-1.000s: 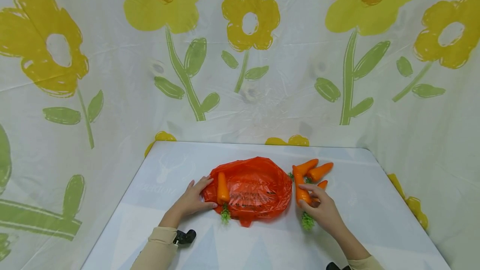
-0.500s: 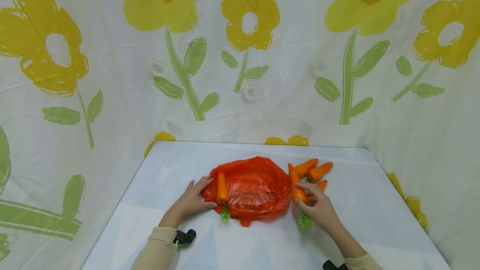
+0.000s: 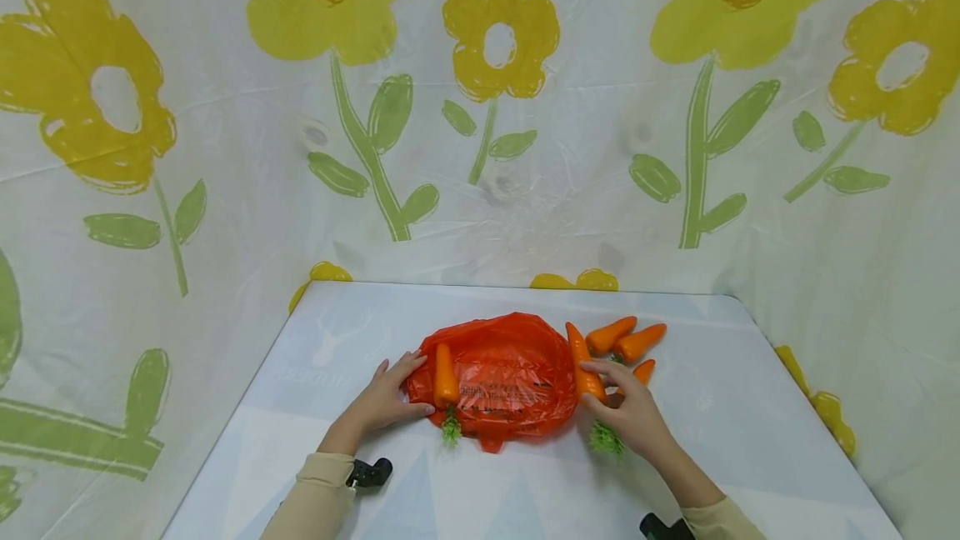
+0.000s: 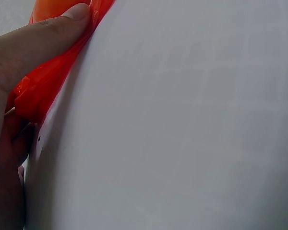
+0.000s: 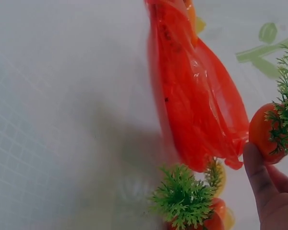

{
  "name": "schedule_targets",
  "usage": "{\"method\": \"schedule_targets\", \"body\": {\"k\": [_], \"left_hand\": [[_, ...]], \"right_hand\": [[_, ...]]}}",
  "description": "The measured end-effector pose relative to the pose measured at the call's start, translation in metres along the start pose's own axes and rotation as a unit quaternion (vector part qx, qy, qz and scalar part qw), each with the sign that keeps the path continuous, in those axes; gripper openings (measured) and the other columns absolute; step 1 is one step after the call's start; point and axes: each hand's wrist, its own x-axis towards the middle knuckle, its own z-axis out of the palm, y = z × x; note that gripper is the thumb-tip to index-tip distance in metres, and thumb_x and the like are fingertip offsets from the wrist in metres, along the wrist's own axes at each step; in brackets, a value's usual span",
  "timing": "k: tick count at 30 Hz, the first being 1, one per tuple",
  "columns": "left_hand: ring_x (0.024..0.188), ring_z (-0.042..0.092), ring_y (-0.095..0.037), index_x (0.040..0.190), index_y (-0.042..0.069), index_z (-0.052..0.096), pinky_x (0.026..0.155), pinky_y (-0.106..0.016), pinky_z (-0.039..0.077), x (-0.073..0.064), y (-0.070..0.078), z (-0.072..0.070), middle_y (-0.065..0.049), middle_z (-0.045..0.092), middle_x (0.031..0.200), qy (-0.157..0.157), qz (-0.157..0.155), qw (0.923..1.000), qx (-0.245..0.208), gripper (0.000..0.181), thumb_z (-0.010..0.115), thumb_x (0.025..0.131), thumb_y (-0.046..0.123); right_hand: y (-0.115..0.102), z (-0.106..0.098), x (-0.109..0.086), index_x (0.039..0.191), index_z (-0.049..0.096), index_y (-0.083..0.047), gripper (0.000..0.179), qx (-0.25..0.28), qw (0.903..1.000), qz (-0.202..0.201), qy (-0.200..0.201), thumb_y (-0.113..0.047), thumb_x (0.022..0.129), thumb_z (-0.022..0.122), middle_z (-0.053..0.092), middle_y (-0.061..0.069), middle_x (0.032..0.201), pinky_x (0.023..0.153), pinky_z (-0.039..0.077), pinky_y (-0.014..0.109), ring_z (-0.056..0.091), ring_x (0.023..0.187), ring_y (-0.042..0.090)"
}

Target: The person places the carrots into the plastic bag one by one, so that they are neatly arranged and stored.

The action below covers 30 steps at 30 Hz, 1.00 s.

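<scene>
A red plastic bag [image 3: 517, 369] lies spread on the table, its opening toward the head camera. Inside its left part stands an orange toy carrot [image 3: 446, 377], leafy top sticking out over the near rim. My left hand [image 3: 390, 397] grips the bag's left end, the thumb [image 4: 48, 40] pressing on the red film in the left wrist view. At the bag's right rim my right hand [image 3: 633, 415] pinches another carrot [image 3: 580, 354] between thumb and fingers. This carrot points away from me, its green leaves [image 3: 604, 437] hanging below the hand.
Several more carrots lie right of the bag, among them one at the back [image 3: 611, 335], one farther right [image 3: 640, 342] and one partly behind the right hand [image 3: 644, 370]. A flower-printed curtain [image 3: 585, 148] surrounds the white table [image 3: 420, 507].
My right hand has moved left with the pinched carrot, bringing it from among the other carrots to the bag's right rim. The left hand and the carrot in the bag have stayed put.
</scene>
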Motion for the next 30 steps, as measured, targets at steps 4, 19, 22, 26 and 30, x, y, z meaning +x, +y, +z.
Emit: {"method": "schedule_targets", "body": {"k": [4, 19, 22, 26, 30], "left_hand": [[0.155, 0.019, -0.033, 0.156, 0.016, 0.042, 0.124, -0.059, 0.006, 0.000, 0.000, 0.000, -0.008, 0.034, 0.164, 0.001, 0.003, 1.0000, 0.002, 0.094, 0.084, 0.079, 0.051], [0.155, 0.019, -0.034, 0.155, 0.016, 0.044, 0.123, -0.060, 0.005, 0.000, 0.002, 0.000, -0.009, 0.035, 0.164, 0.003, -0.002, 1.0000, -0.002, 0.094, 0.084, 0.078, 0.050], [0.155, 0.019, -0.033, 0.155, 0.015, 0.044, 0.123, -0.060, 0.005, 0.000, 0.002, 0.000, -0.009, 0.035, 0.163, 0.003, 0.000, 1.0000, -0.002, 0.094, 0.085, 0.078, 0.050], [0.154, 0.020, -0.034, 0.155, 0.013, 0.044, 0.124, -0.060, 0.005, 0.001, 0.001, 0.000, -0.010, 0.035, 0.163, 0.003, 0.009, 1.0000, 0.000, 0.094, 0.085, 0.079, 0.049], [0.153, 0.022, -0.035, 0.155, 0.010, 0.043, 0.123, -0.060, 0.005, 0.001, -0.001, 0.000, -0.013, 0.036, 0.162, 0.005, 0.024, 0.9997, 0.006, 0.094, 0.085, 0.079, 0.047]], "right_hand": [[0.000, 0.001, 0.001, 0.132, 0.066, -0.014, 0.044, 0.007, 0.9999, -0.008, -0.004, -0.012, 0.090, 0.078, 0.056, 0.015, 0.141, 0.075, 0.058, 0.025, 0.059, 0.100, 0.025], [-0.006, 0.007, 0.004, 0.132, 0.067, -0.017, 0.042, 0.028, 0.9993, -0.001, -0.024, -0.016, 0.091, 0.078, 0.056, 0.010, 0.141, 0.080, 0.058, 0.024, 0.058, 0.105, 0.025], [-0.006, 0.009, 0.004, 0.131, 0.066, -0.018, 0.043, 0.025, 0.9994, -0.001, -0.026, -0.016, 0.091, 0.079, 0.057, 0.008, 0.140, 0.081, 0.058, 0.024, 0.058, 0.105, 0.024], [-0.007, 0.011, 0.005, 0.131, 0.067, -0.019, 0.042, 0.023, 0.9994, -0.007, -0.025, -0.018, 0.091, 0.079, 0.058, 0.007, 0.139, 0.081, 0.058, 0.024, 0.057, 0.104, 0.023], [-0.006, 0.013, 0.005, 0.130, 0.067, -0.018, 0.041, 0.024, 0.9991, -0.026, -0.025, -0.020, 0.091, 0.079, 0.059, 0.007, 0.139, 0.081, 0.058, 0.026, 0.058, 0.105, 0.024]]}}
